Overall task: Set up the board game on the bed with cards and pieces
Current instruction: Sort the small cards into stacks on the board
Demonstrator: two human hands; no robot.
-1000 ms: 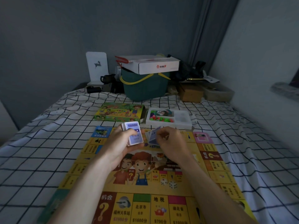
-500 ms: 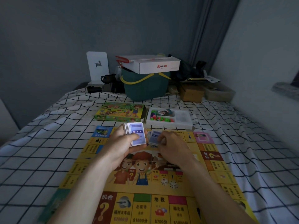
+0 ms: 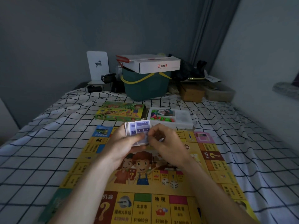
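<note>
Cards: thin purple stack, light and slippery, likely fanning if loosely held. Left hand is clasping it above the game board; right hand is pinching its edge.

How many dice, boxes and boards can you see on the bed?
Dice: 2
Game boards: 1
Boxes: 4, the green game box, white tray, white carton, brown box
Total: 7
</note>
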